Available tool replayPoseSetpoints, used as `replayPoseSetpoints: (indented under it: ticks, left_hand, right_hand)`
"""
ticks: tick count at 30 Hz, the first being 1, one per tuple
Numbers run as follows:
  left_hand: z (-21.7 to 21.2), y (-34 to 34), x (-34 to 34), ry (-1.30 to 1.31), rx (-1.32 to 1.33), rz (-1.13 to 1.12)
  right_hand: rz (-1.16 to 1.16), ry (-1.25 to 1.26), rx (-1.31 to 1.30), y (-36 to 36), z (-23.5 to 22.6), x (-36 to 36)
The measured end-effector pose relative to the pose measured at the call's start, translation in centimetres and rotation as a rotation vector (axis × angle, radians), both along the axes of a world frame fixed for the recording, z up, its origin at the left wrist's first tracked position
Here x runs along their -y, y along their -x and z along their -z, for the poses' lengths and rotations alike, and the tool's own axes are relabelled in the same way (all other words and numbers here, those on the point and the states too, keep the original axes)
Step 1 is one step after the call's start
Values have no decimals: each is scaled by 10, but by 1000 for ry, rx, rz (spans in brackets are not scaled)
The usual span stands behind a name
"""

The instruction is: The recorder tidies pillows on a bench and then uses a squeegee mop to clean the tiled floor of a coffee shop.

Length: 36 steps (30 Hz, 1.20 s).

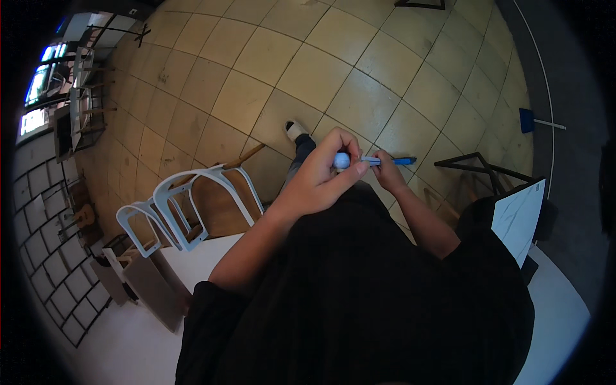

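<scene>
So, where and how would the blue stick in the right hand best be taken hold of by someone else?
Probably pinch the blue stick across its free end, coming from the person's right: it looks thin, lies roughly crosswise and juts out past the right hand, while the left hand crowds the opposite side.

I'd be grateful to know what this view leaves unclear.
In the head view:
Pale round piece: partly covered by left grip.
Whether the blue stick joins the white piece: hidden by right grip.
Dark frame: cut by upper edge.
Guitar: strings too small.
</scene>
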<state>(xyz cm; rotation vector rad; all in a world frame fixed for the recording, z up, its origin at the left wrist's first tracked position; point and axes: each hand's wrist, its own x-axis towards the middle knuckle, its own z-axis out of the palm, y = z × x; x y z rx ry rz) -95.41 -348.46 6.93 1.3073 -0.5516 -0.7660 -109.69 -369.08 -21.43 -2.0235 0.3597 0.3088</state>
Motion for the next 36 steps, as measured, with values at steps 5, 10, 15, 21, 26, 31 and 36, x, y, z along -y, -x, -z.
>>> replayPoseSetpoints:
  ticks: [5,10,15,21,26,31,36]
  left_hand:
    - [7,-62,14,-29,164,198]
    - [-9,-125,-1,51,361,212]
    - [-32,-186,-48,339,231,0]
    - [-103,-260,-86,535,367,19]
    - [-109,-290,-30,460,488,-113]
    - [-106,-318,49,124,600,-235]
    - [-71,-355,144,-167,465,-61]
  right_hand:
    - [67,183,287,-86,41,36]
    - [-18,77,261,-196,5,37]
    - [-89,214,406,-284,-75,-24]
    - [-271,146,595,-351,-142,-86]
    - [-286,192,596,-403,-131,-79]
    - [-207,146,564,-462,-105,-50]
    - [-19,-20,405,-517,-49,18]
